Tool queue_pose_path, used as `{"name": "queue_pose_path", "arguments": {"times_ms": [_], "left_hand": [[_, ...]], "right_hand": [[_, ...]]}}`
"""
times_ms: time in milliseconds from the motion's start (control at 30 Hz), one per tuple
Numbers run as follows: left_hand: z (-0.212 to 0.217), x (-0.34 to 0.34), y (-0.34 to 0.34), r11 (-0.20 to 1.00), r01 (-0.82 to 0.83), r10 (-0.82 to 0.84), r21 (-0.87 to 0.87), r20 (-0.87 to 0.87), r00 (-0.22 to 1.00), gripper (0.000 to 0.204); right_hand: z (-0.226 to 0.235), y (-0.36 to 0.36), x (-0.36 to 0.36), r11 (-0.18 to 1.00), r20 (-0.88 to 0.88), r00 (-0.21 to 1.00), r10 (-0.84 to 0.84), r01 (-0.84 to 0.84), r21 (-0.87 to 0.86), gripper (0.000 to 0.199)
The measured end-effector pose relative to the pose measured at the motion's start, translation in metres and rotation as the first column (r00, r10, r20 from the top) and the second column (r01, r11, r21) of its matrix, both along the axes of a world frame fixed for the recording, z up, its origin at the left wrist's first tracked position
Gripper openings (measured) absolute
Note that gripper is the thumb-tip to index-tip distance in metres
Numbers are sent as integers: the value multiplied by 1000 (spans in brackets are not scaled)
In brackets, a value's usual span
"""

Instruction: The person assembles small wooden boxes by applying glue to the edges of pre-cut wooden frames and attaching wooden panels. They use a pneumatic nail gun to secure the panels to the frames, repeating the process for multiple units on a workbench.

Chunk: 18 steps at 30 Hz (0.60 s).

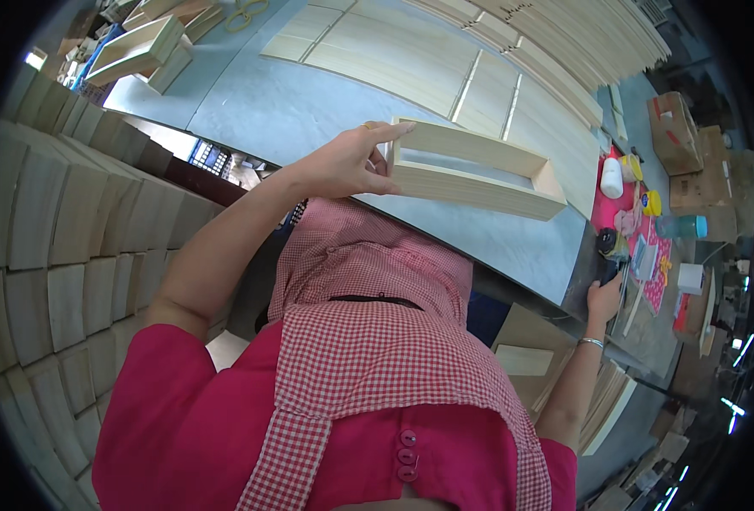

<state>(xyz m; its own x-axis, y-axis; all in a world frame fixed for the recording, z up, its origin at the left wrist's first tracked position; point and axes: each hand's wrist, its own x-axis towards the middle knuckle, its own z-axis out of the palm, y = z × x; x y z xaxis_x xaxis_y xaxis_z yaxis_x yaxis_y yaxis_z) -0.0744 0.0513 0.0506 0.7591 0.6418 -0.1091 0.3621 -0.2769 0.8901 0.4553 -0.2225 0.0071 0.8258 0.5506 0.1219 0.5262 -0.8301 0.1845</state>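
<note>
My left hand [356, 162] is closed on one end of a narrow, pale wooden frame [472, 191], thumb and fingers on its end and sides. The frame is a long rectangle with an open middle, lying at a slant along the table's near edge. Far to the right, my right hand [604, 296] is wrapped round a dark-handled tool [610, 272]; its working end cannot be made out. Beside that hand lie a roll of tape [605, 241] and a pink patterned cloth [656, 268].
Flat wooden panels [385, 60] and stacked grooved boards [577, 43] cover the table's [258, 111] far side. Assembled wooden boxes [143, 51] stand at the far left. Wood blocks [28, 196] rise in stacks beside my left arm. A white bottle [611, 177] and cardboard boxes [701, 170] are at right.
</note>
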Motion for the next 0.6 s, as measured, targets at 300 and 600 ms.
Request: {"name": "queue_pose_path", "arguments": {"times_ms": [300, 600], "left_hand": [[33, 18, -11, 993, -63, 71, -98, 83, 994, 92], [55, 17, -3, 995, -42, 33, 92, 95, 995, 91]], "right_hand": [[32, -30, 56, 908, 35, 983, 181, -181, 377, 45], [137, 3, -133, 531, -182, 873, 452, -100, 842, 34]]}}
